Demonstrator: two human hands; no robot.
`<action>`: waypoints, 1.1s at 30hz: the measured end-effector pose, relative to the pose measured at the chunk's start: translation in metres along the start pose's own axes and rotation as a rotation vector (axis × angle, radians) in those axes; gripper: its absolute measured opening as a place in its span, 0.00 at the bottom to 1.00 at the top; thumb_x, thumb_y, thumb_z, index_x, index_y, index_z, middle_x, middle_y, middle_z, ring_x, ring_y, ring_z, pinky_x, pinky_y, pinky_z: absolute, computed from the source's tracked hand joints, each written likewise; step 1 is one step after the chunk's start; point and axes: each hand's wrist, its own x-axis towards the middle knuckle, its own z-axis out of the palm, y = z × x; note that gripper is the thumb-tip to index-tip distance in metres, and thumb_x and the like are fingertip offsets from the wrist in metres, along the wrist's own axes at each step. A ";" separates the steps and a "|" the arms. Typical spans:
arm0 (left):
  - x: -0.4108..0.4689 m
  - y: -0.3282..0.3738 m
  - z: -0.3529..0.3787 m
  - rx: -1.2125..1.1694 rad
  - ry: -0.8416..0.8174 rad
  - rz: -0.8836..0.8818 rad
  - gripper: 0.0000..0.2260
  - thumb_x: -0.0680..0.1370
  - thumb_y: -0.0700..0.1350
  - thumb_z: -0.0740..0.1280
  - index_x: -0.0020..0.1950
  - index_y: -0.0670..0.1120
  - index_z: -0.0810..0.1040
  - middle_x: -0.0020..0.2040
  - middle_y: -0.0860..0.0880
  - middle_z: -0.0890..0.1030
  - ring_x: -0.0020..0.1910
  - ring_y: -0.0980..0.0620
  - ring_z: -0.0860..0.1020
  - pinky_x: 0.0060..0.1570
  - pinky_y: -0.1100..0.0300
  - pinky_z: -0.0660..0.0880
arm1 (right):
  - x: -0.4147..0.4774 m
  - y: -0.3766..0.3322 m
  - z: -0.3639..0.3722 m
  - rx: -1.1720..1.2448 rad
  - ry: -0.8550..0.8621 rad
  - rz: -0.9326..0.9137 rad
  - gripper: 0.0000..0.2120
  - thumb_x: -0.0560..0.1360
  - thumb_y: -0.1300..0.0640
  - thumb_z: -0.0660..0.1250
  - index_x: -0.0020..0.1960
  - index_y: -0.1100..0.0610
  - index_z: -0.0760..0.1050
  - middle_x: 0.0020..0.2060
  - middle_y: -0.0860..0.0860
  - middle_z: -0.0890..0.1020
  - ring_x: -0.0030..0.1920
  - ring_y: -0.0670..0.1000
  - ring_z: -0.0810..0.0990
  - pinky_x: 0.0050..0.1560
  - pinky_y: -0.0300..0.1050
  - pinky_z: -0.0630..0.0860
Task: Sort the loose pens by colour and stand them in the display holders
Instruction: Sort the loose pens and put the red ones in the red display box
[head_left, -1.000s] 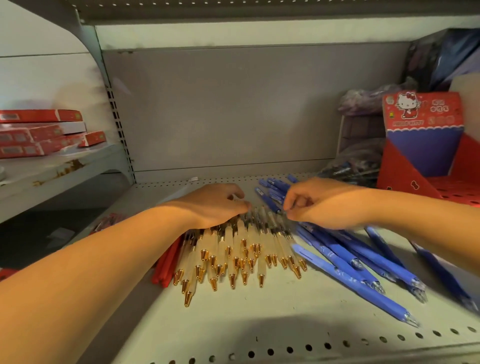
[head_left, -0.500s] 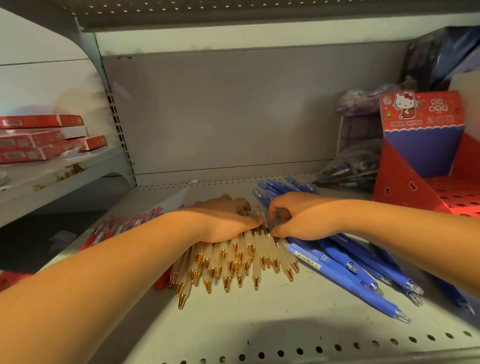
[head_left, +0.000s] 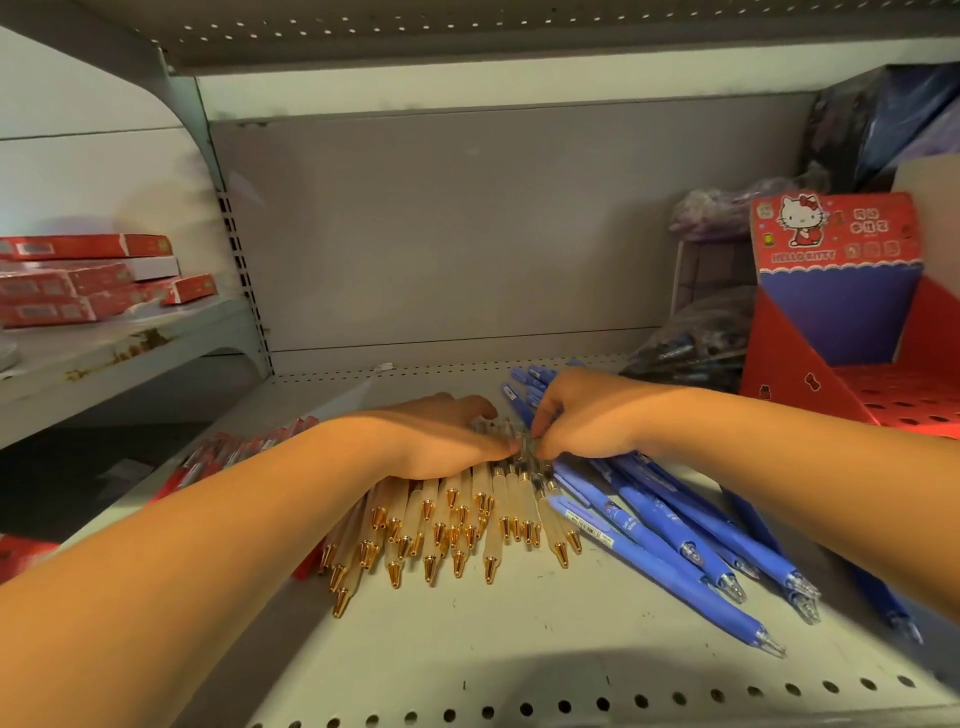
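Gold-tipped pens (head_left: 447, 525) lie on the shelf (head_left: 519, 649), blue pens (head_left: 675, 540) beside them right, red pens (head_left: 234, 452) left. The left hand (head_left: 441, 441) presses flat on them; the right hand (head_left: 587, 421) pinches their far ends. Far right: a Hello Kitty display holder (head_left: 831, 312).

Three pen heaps (head_left: 228, 452) (head_left: 441, 519) (head_left: 665, 519), two grips (head_left: 447, 441) (head_left: 587, 415)

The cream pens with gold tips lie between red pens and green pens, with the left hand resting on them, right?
Not quite: those are blue pens, not green. The head view shows the cream pens between the red pens and the blue ones, with the left hand resting on them.
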 end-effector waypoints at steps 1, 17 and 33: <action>-0.001 0.000 0.000 -0.002 0.009 -0.003 0.27 0.78 0.69 0.55 0.72 0.57 0.66 0.64 0.46 0.79 0.58 0.49 0.78 0.57 0.54 0.72 | -0.002 0.000 -0.002 -0.004 0.011 -0.023 0.09 0.74 0.56 0.70 0.54 0.54 0.81 0.51 0.52 0.83 0.50 0.50 0.81 0.46 0.42 0.78; 0.023 0.046 0.007 0.115 0.003 0.051 0.22 0.78 0.67 0.59 0.64 0.54 0.72 0.58 0.50 0.78 0.52 0.51 0.76 0.44 0.60 0.70 | -0.081 0.041 -0.003 -0.282 -0.035 -0.020 0.39 0.63 0.25 0.67 0.65 0.47 0.63 0.51 0.46 0.75 0.47 0.46 0.77 0.49 0.47 0.78; 0.010 0.039 0.014 0.338 0.106 0.156 0.18 0.78 0.65 0.59 0.66 0.63 0.72 0.70 0.51 0.69 0.68 0.46 0.67 0.66 0.43 0.59 | -0.044 0.037 0.010 -0.312 0.006 0.104 0.30 0.78 0.39 0.60 0.69 0.59 0.60 0.63 0.61 0.70 0.47 0.56 0.79 0.49 0.51 0.76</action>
